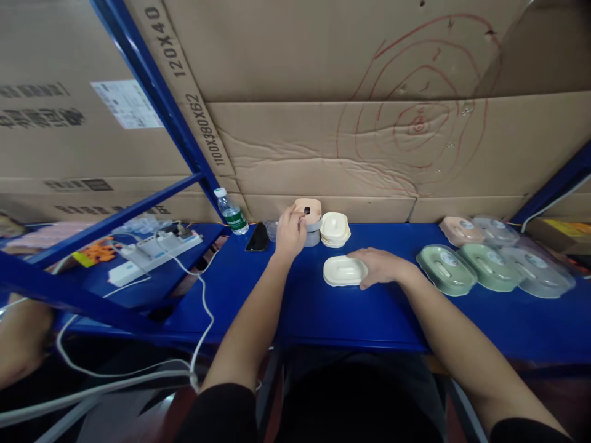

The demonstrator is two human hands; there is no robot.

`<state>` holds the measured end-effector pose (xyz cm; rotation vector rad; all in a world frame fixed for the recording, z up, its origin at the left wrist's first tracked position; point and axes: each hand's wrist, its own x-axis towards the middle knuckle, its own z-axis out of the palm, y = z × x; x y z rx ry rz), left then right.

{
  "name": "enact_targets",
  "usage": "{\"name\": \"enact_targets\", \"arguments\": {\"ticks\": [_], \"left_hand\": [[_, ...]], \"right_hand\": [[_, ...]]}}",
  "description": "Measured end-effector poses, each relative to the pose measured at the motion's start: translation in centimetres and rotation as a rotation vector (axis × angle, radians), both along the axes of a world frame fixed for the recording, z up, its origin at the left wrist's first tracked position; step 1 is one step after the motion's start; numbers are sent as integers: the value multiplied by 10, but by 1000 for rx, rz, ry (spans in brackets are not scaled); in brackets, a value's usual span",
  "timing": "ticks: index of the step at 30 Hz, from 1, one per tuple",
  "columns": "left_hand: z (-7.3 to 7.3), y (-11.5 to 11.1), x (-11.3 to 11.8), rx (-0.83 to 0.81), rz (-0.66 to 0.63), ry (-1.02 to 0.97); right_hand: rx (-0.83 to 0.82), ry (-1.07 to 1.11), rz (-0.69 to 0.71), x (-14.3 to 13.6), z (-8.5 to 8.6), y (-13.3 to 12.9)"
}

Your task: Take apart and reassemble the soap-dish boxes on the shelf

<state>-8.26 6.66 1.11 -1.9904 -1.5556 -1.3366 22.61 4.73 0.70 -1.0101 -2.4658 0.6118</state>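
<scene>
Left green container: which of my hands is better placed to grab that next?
Right, I'd judge. Your right hand is much nearer the left green container, though it's holding the cream dish. Your left hand is farther off, at the peach container.

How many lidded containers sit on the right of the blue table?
5. Back row: pink container, small grey container. Front row, left to right: first green container, second green container, large grey container. Any beneath them would be hidden.

Backdrop: cardboard (286, 135), red rings drawn right
Frame: blue metal bars (161, 104)
Counter: blue top (323, 317)
</scene>
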Motion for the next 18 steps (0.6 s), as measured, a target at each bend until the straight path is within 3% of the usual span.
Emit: {"name": "enact_targets", "arguments": {"ticks": [4, 9, 13, 18], "left_hand": [[-2, 1, 1, -13, -11, -12], [-4, 3, 4, -6, -10, -16], [-5, 4, 6, -25, -6, -33], [-6, 4, 8, -48, 23, -75]], "right_hand": [[-95, -18, 78, 3, 11, 3], [-388, 355, 37, 9, 17, 19], [-603, 762, -180, -4, 4, 32], [-428, 869, -501, -29, -8, 35]]}}
